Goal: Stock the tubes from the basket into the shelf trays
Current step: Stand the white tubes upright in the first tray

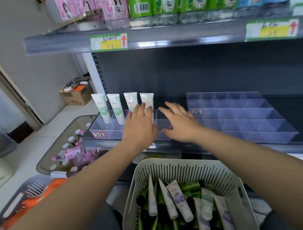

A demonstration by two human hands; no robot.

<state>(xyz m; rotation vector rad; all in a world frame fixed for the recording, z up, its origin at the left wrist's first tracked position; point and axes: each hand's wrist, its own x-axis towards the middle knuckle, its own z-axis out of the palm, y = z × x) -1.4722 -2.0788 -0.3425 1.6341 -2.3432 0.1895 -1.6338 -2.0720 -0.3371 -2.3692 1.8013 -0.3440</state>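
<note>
Several white-and-green tubes stand cap-down in the back row of the left clear tray (102, 130). My left hand (140, 124) reaches over that tray, its fingertips touching the rightmost standing tube (147, 99); whether it grips the tube I cannot tell. My right hand (179, 121) hovers just right of it over the tray, fingers spread, holding nothing. Below, a pale slotted basket (184, 167) holds many tubes, white-and-purple ones (178, 199) and green ones (160, 199). A second clear divided tray (237, 114) on the right holds no tubes.
The upper shelf carries pink, green and blue bottles behind price tags (109, 42). At lower left a grey bin (50, 159) holds pink-capped bottles, and another basket (27, 195) has orange packs. A cardboard box (77, 94) sits on the floor by the wall.
</note>
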